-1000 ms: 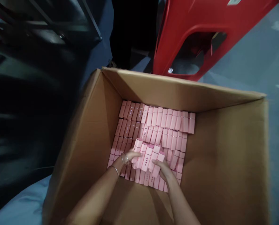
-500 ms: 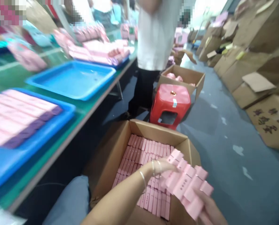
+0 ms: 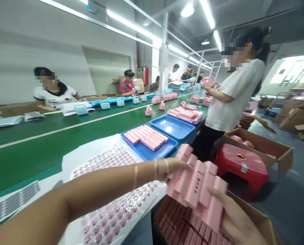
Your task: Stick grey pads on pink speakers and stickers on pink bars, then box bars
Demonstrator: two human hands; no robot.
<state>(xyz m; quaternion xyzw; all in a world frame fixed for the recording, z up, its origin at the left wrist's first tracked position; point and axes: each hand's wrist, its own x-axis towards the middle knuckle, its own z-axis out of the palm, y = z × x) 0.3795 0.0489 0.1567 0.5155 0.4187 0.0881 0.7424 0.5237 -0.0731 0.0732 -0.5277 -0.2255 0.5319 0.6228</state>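
I hold a row of several small pink boxes (image 3: 196, 185) squeezed between both hands, raised above an open cardboard carton (image 3: 259, 217) with more pink boxes (image 3: 182, 228) packed inside. My left hand (image 3: 173, 168), with thin bangles at the wrist, presses the row's left end. My right hand (image 3: 237, 221) grips the right end from below. The row hangs just right of the table edge, near a white sheet of pink round stickers (image 3: 111, 204).
A blue tray (image 3: 152, 153) with pink boxes lies ahead on the green conveyor table (image 3: 39, 146), then another blue tray (image 3: 172, 126). A person in a white shirt (image 3: 233, 95) stands at the right beside a red stool (image 3: 240, 166). Other workers sit across the table.
Both hands lifted the row of pink boxes out of the carton and up toward the table. My view swung up from the carton's inside to the conveyor line.
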